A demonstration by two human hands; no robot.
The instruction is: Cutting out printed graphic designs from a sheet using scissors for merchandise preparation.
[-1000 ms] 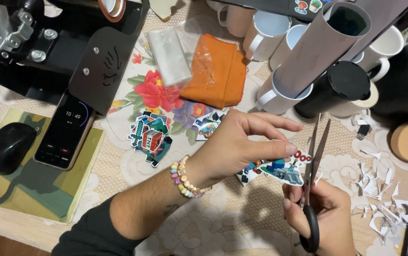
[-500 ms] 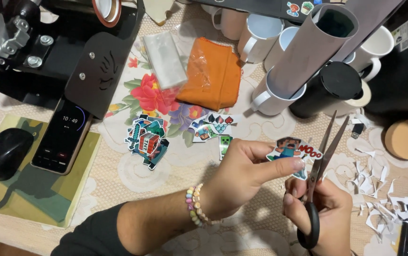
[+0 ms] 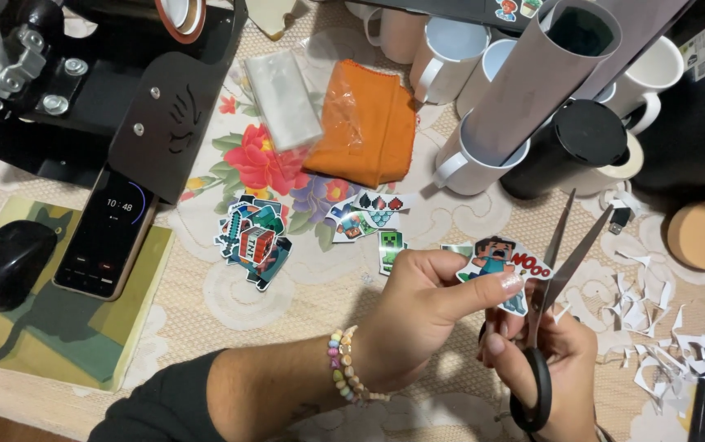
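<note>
One second ago the left hand (image 3: 426,315) lay flat over the paper, close to the tabletop, and hid most of the sticker sheet. Now it has lifted and pinches a single cartoon sticker (image 3: 504,266) between thumb and forefinger. The cut-out is smaller than before and shows a blocky figure with red letters. The small stickers (image 3: 369,221) behind the hand are uncovered now. The scissors (image 3: 550,286) in the right hand (image 3: 553,372) have opened wider, their blades beside the sticker's right edge.
</note>
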